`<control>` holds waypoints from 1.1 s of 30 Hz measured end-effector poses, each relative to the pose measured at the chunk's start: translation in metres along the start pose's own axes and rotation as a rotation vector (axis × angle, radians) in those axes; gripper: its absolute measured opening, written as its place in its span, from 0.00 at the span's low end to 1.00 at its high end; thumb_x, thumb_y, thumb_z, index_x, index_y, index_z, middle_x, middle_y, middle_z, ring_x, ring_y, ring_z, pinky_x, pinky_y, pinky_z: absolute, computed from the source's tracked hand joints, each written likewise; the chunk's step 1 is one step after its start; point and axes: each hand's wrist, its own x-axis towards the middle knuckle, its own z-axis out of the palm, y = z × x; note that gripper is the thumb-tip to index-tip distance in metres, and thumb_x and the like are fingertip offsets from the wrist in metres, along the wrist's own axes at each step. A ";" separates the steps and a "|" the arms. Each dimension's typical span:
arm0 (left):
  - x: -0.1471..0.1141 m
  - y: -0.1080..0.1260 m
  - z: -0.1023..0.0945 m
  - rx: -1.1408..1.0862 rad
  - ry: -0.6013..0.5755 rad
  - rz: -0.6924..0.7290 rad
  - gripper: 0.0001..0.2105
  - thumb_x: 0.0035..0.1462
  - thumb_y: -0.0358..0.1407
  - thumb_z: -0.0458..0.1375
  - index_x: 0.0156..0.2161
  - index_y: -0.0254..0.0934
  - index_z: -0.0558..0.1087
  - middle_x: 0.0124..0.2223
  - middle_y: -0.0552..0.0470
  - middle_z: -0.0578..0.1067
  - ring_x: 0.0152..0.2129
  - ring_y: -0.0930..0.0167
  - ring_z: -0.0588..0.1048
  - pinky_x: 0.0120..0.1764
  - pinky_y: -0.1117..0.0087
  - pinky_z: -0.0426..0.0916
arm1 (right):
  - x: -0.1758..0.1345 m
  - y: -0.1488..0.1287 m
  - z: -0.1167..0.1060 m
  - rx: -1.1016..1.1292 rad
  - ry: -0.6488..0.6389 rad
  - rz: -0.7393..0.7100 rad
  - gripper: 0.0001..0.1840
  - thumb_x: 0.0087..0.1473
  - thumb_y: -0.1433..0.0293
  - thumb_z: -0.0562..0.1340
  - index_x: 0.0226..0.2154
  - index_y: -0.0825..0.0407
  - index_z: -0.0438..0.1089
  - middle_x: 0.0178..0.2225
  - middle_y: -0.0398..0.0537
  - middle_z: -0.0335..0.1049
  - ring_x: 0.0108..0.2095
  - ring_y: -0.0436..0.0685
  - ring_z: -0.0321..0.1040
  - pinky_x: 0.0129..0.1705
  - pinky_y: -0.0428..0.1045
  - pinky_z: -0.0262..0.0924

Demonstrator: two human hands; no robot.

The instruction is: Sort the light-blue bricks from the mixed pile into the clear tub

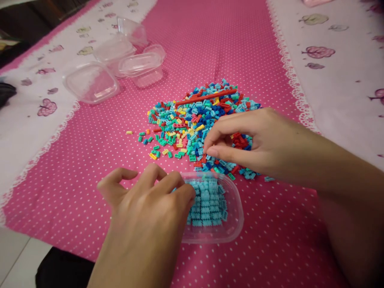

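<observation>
A clear plastic container (237,224) stands in front of me, holding light blue toy building bricks (207,204), many lined up in rows. My left hand (153,212) is bent over its left side, fingers curled and little finger raised. The index fingertip reaches down among the bricks; the thumb and whatever it may pinch are hidden. Just behind the container spreads a pile of mixed small bricks (192,116) in blue, red, green and yellow. Over the pile's near edge, my right hand (249,140) has thumb and index finger pinched together. Anything between those fingertips is too small to make out.
Clear empty containers (91,84) cluster at the back left. A long red strip (207,97) lies across the pile. Loose bricks (145,141) are scattered left of it. Beneath is a pink dotted tablecloth (75,160) with white lace-edged sides; its front edge shows lower left.
</observation>
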 end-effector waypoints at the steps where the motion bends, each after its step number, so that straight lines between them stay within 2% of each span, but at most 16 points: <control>1: 0.000 0.000 0.000 0.007 -0.005 0.009 0.11 0.51 0.24 0.65 0.30 0.47 0.78 0.31 0.61 0.80 0.34 0.62 0.71 0.40 0.58 0.48 | 0.000 0.000 0.000 0.001 -0.001 0.001 0.11 0.63 0.62 0.64 0.33 0.50 0.77 0.32 0.41 0.76 0.33 0.50 0.69 0.36 0.47 0.60; 8: -0.005 -0.005 -0.002 -0.017 -0.026 0.066 0.08 0.58 0.31 0.61 0.35 0.50 0.78 0.35 0.60 0.81 0.36 0.61 0.72 0.41 0.56 0.49 | 0.001 0.000 -0.002 -0.023 -0.025 0.009 0.12 0.64 0.62 0.63 0.33 0.50 0.77 0.33 0.42 0.76 0.34 0.52 0.70 0.36 0.47 0.61; 12: -0.006 -0.004 -0.001 0.010 0.027 0.025 0.09 0.55 0.28 0.63 0.31 0.48 0.76 0.33 0.60 0.80 0.35 0.61 0.73 0.44 0.54 0.49 | 0.001 0.000 -0.002 -0.031 -0.015 0.007 0.12 0.64 0.63 0.63 0.33 0.50 0.77 0.33 0.42 0.77 0.34 0.51 0.70 0.36 0.47 0.61; 19: -0.006 -0.013 -0.004 -0.001 0.026 0.139 0.06 0.62 0.33 0.58 0.38 0.50 0.76 0.35 0.60 0.80 0.34 0.63 0.73 0.43 0.55 0.49 | 0.002 0.008 -0.008 -0.157 0.013 0.028 0.07 0.62 0.66 0.64 0.36 0.50 0.79 0.34 0.43 0.78 0.34 0.52 0.71 0.37 0.49 0.60; 22: -0.004 -0.014 -0.004 0.004 0.074 0.114 0.07 0.63 0.33 0.57 0.39 0.48 0.75 0.36 0.58 0.80 0.34 0.62 0.73 0.42 0.56 0.50 | 0.002 0.019 -0.009 -0.260 -0.038 0.051 0.04 0.59 0.71 0.65 0.37 0.50 0.78 0.35 0.43 0.78 0.35 0.54 0.71 0.39 0.50 0.60; 27: -0.001 -0.012 -0.006 0.014 0.197 0.106 0.08 0.68 0.36 0.53 0.42 0.49 0.74 0.38 0.56 0.81 0.33 0.63 0.73 0.41 0.56 0.50 | 0.004 0.028 0.001 -0.293 -0.169 0.019 0.10 0.57 0.73 0.67 0.43 0.50 0.77 0.44 0.47 0.78 0.43 0.57 0.72 0.43 0.51 0.60; 30: -0.001 -0.011 -0.008 0.007 0.193 0.077 0.08 0.69 0.36 0.52 0.41 0.49 0.74 0.38 0.56 0.81 0.34 0.62 0.73 0.42 0.55 0.51 | 0.007 0.028 0.009 -0.335 -0.194 0.046 0.10 0.59 0.72 0.66 0.44 0.50 0.78 0.46 0.49 0.77 0.46 0.60 0.72 0.44 0.52 0.59; 33: -0.002 -0.011 -0.008 -0.017 0.157 0.075 0.07 0.68 0.37 0.54 0.43 0.50 0.74 0.39 0.57 0.81 0.36 0.61 0.74 0.42 0.56 0.53 | 0.010 0.024 0.012 -0.379 -0.227 0.063 0.07 0.61 0.72 0.64 0.41 0.50 0.78 0.43 0.49 0.77 0.44 0.59 0.71 0.42 0.53 0.57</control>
